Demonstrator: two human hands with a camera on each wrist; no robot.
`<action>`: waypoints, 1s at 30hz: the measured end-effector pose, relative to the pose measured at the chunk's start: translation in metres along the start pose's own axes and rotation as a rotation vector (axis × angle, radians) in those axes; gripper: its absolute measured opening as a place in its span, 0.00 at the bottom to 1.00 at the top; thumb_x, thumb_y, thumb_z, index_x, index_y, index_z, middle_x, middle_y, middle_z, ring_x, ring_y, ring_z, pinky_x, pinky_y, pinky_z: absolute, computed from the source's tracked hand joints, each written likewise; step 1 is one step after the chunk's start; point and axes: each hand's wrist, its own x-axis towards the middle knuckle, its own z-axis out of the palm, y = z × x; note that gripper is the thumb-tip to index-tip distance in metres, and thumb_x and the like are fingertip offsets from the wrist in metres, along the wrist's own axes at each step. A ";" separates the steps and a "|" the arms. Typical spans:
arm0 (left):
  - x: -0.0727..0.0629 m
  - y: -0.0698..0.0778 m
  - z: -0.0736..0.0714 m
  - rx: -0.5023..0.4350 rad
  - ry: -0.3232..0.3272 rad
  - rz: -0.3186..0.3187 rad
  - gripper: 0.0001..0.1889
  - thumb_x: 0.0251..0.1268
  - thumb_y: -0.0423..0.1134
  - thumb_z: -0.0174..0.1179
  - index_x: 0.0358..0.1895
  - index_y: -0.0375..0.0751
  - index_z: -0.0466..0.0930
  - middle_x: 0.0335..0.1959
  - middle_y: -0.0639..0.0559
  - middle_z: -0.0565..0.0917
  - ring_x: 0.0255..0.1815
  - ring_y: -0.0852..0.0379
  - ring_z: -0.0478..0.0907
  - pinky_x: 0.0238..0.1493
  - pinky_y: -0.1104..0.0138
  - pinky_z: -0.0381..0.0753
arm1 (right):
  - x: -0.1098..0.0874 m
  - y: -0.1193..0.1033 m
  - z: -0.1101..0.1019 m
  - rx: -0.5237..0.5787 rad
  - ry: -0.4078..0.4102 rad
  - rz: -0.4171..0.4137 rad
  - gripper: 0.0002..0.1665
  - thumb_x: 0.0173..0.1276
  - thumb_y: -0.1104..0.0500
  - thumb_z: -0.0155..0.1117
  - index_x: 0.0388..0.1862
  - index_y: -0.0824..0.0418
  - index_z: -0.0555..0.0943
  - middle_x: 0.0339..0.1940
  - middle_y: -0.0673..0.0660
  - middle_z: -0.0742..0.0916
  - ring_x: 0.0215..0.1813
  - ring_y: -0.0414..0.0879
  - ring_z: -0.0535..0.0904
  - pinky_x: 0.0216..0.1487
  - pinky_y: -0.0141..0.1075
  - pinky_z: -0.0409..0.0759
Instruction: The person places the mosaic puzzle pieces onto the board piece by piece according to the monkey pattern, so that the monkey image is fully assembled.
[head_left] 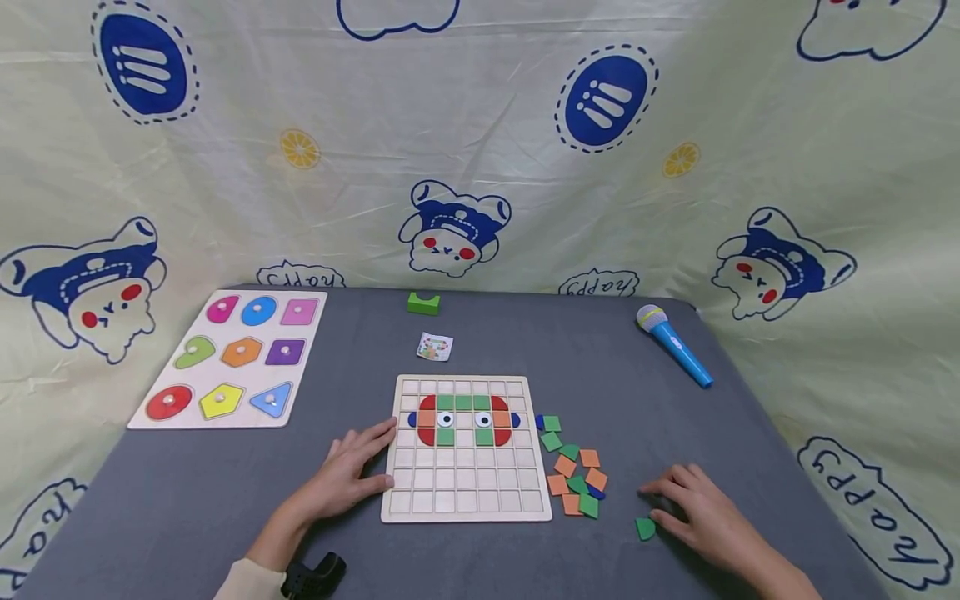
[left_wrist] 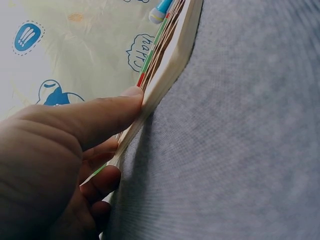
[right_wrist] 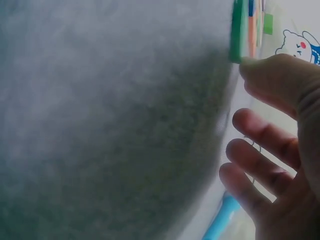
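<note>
A white grid board (head_left: pixel 444 479) lies mid-table, with red, green, orange and blue pieces and two eye pieces laid in its upper rows. My left hand (head_left: pixel 345 473) rests at the board's left edge, thumb and fingertips against its side; the left wrist view shows the thumb (left_wrist: pixel 112 112) on the rim. Over on the right, my right hand (head_left: pixel 701 517) has its fingers spread above the cloth. Its thumb tip is right at a green rounded piece (head_left: pixel 645 528), which lies on the table; in the right wrist view the green piece (right_wrist: pixel 237 32) shows edge-on beside the thumb.
Loose green, orange and blue pieces (head_left: pixel 573 483) lie right of the board. Behind it are a small picture card (head_left: pixel 435 347) and a green block (head_left: pixel 423 305). A shape puzzle board (head_left: pixel 217 375) lies back left, a blue microphone (head_left: pixel 678 350) back right.
</note>
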 end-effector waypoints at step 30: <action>0.000 -0.002 0.001 0.007 0.012 0.015 0.37 0.56 0.42 0.65 0.70 0.40 0.63 0.74 0.51 0.61 0.53 0.54 0.61 0.58 0.42 0.49 | -0.023 -0.015 0.007 0.034 -0.054 0.075 0.16 0.51 0.36 0.69 0.38 0.37 0.80 0.34 0.35 0.72 0.36 0.32 0.61 0.35 0.29 0.65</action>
